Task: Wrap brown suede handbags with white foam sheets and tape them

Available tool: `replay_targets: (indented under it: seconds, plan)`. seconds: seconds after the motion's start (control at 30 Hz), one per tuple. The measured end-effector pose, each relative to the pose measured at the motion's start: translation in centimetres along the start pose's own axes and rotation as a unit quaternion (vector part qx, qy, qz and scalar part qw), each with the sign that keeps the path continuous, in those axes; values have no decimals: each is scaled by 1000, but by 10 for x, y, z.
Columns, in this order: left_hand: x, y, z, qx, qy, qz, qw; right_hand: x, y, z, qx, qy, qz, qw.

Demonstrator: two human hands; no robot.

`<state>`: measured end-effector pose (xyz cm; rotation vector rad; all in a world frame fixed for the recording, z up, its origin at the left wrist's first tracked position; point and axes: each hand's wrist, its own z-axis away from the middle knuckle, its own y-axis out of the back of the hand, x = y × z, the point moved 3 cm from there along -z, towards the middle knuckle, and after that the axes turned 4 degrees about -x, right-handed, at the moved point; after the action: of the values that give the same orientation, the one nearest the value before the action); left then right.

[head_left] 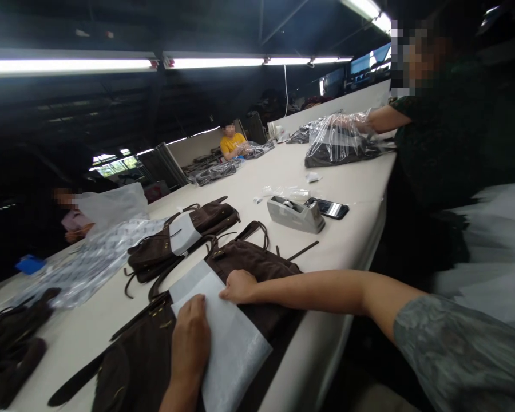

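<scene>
A dark brown bag (pixel 129 366) with straps and small metal fittings lies on the table in front of me, its other part (pixel 257 257) reaching to the right. A white translucent sheet (pixel 232 343) lies across its middle. My left hand (pixel 191 337) rests on the left edge of the sheet, fingers bent and tips near its upper part; what lies beneath them is hidden. On the sheet's upper right edge, my right hand (pixel 239 286) has its thumb and fingers closed together, pinching or pressing the edge.
Beyond is a second brown bag (pixel 146 252) with a white band (pixel 183 233). A grey tape dispenser (pixel 296 214) and a phone (pixel 329 208) sit farther back. Plastic-wrapped bags (pixel 339 143), a blue object (pixel 30 264) and people stand around the white table (pixel 249 186). Dark bags lie at left.
</scene>
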<state>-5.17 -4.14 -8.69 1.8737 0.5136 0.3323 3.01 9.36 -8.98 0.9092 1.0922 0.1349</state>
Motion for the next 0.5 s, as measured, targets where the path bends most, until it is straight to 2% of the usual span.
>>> replay_targets:
  seconds: [0.07,0.17,0.23,0.33,0.4,0.5]
  plan:
    - [-1,-14,0,-25,-18,0,1000,-2,1,2,1,-3,3,1000]
    - [3,-27,-1,-80,-11,-67,994,-7,1,4,-8,12,26,1000]
    - [7,-28,-2,-115,-5,-107,988,-11,2,6,-11,33,56,998]
    - [8,-22,-1,-125,-30,-110,986,-11,5,16,-18,49,85,995]
    - [3,-22,0,-117,-55,-102,986,-6,7,32,-35,72,83,993]
    - [-10,-36,1,-105,-97,-85,986,10,12,73,-36,164,39,985]
